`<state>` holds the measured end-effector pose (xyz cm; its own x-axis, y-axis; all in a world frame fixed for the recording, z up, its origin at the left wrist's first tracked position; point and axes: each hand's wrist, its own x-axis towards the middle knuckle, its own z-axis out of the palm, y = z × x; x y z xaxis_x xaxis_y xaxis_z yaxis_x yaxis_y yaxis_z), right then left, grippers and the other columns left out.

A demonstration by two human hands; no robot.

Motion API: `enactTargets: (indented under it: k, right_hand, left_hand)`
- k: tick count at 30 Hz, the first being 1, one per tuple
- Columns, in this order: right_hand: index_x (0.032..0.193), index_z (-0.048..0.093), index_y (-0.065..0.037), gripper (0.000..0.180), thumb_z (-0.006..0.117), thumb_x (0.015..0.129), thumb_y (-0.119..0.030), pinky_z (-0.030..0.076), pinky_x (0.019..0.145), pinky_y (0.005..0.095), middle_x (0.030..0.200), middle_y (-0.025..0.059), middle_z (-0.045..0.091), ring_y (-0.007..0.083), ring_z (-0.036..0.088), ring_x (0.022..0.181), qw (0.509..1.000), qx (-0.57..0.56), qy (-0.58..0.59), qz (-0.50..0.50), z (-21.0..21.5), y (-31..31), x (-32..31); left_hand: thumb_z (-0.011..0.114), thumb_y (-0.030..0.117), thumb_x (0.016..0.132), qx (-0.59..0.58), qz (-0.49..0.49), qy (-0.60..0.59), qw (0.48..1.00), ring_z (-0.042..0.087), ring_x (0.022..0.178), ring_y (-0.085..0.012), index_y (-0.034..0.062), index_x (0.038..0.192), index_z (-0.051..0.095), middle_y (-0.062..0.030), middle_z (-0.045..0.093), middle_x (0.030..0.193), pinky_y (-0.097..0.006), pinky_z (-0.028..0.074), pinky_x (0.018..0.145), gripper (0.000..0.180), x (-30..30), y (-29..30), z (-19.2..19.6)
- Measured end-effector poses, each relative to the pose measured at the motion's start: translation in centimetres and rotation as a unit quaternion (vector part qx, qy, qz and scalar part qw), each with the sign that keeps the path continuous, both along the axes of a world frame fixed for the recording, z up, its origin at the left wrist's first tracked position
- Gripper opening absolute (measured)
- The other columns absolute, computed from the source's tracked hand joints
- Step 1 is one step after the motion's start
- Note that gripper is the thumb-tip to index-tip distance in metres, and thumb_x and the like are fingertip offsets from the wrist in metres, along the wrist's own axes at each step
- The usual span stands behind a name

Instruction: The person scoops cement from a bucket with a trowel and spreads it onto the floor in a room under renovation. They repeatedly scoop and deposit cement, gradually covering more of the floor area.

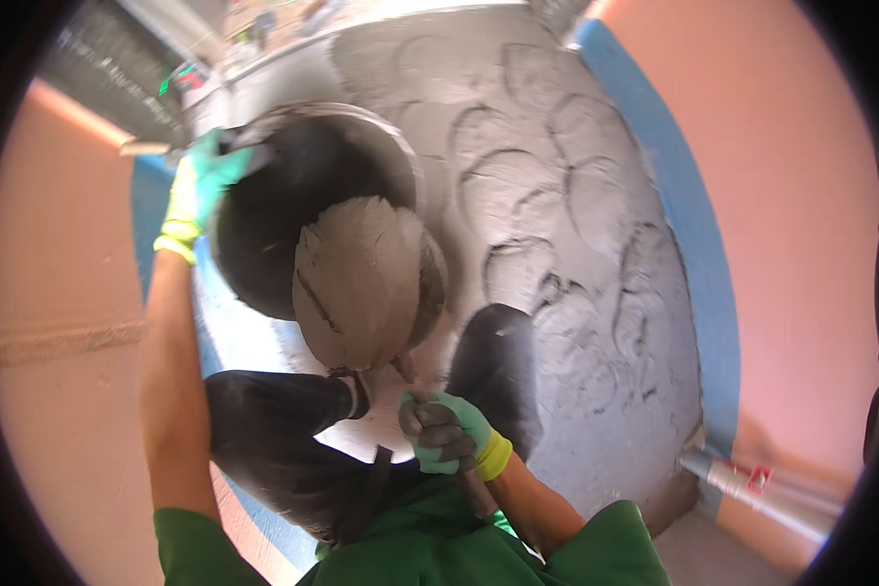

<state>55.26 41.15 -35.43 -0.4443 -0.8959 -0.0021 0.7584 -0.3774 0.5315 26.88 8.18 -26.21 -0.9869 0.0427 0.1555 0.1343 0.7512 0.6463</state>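
Note:
My left hand [205,176], in a green glove with a yellow cuff, is closed over the left rim of a large dark bucket [405,156]. A small dark piece shows by its fingers; I cannot make out what it is. In my right hand [444,430], also gloved, is the handle of a short shovel [479,496]. A thick heap of wet grey mortar [356,278] covers its blade, which hangs over the near edge of the bucket. The bucket is tipped, with its dark inside showing. Its bottom and contents are partly hidden by the loaded blade.
Grey mortar with rounded ridges [527,186] covers the floor ahead and to the right. Pink walls with blue lower bands [698,225] stand on both sides. A pale pipe [752,493] runs along the lower right. My bent knees [493,371] are close below the bucket.

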Motion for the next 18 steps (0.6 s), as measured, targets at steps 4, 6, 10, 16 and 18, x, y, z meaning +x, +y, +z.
enactTargets:
  k: [4,6,10,16,18]
  right_hand:
    - [0.104,0.054,0.006,0.034,0.043,0.104,-0.026,0.028,0.026,0.0243,0.053,-0.001,0.04,0.0092,0.037,0.032,0.961,0.23,0.104,-0.115,6.0,8.7,2.0]
    - [0.105,0.055,0.009,0.029,0.046,0.101,-0.018,0.031,0.029,0.0232,0.06,0.003,0.048,0.011,0.043,0.037,0.831,0.521,0.138,-0.137,9.7,13.0,4.0]
    - [0.098,0.056,0.002,0.016,0.053,0.098,-0.014,0.039,0.038,0.0246,0.058,0.0016,0.051,0.0098,0.046,0.042,0.512,0.828,0.107,-0.199,9.2,16.5,10.2]
    - [0.087,0.059,-0.007,0.008,0.058,0.092,-0.013,0.038,0.039,0.029,0.058,-0.0003,0.051,0.0108,0.047,0.043,0.37,0.911,-0.147,-0.105,-8.8,17.1,14.0]
    - [0.083,0.06,-0.008,0.011,0.058,0.091,-0.014,0.037,0.038,0.0298,0.058,-0.0008,0.05,0.0113,0.045,0.042,0.437,0.874,-0.19,-0.093,-11.1,18.6,14.5]
  left_hand:
    - [0.071,0.026,0.088,0.153,0.019,-0.038,0.987,0.057,0.079,-0.0092,-0.0012,0.103,0.066,-0.0031,0.067,0.093,-0.026,0.049,0.073,0.032,-1.0,-1.5,-0.2]
    - [0.072,0.023,0.088,0.185,0.028,-0.032,0.982,0.057,0.08,-0.0079,-0.0005,0.104,0.066,-0.0013,0.067,0.094,-0.024,0.048,0.076,0.029,-1.0,-1.3,-0.2]
    - [0.072,0.026,0.089,0.177,0.047,-0.052,0.982,0.053,0.08,-0.0068,0.0001,0.103,0.066,0.001,0.064,0.091,-0.023,0.046,0.075,0.03,-0.5,-0.1,-0.2]
    - [0.075,0.028,0.086,0.117,0.017,-0.029,0.993,0.054,0.077,-0.0068,-0.0016,0.099,0.066,-0.0006,0.065,0.086,-0.023,0.046,0.072,0.033,0.3,1.3,-0.2]
    - [0.076,0.032,0.084,0.107,0.032,-0.04,0.993,0.052,0.076,-0.0078,-0.0018,0.097,0.066,-0.0002,0.062,0.083,-0.024,0.045,0.07,0.038,0.5,1.9,-0.3]
